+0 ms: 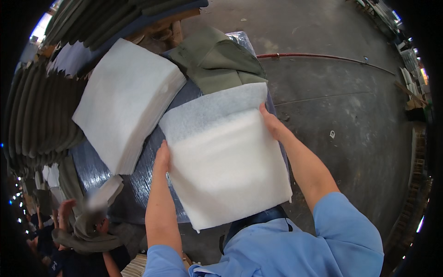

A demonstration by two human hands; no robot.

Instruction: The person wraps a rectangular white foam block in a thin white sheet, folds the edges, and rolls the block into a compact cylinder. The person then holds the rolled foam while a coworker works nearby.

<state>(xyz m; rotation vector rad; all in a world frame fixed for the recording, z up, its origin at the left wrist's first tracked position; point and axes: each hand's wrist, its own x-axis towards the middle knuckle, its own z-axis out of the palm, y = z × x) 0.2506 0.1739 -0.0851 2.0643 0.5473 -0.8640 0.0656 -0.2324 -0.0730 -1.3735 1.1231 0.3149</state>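
A thick white padding piece (226, 171) lies in front of me over the table edge, reaching toward my waist. It looks like soft fibre batting, with a thinner, greyer strip along its far end. My left hand (162, 157) grips its left edge, and my right hand (272, 123) grips the right edge near the far corner. On both sides the thumb shows, while most of the fingers are hidden at the edge or beneath. Just beyond the padding, a piece of olive-green fabric (214, 57) lies crumpled on the table.
A tall stack of white padding sheets (131, 97) stands left on the plastic-wrapped table (143, 182). Dark olive cushions or covers (44, 111) are piled at the far left. At lower left, another person handles olive fabric (87, 233). A red pole or hose (318, 56) crosses the concrete floor (341, 106).
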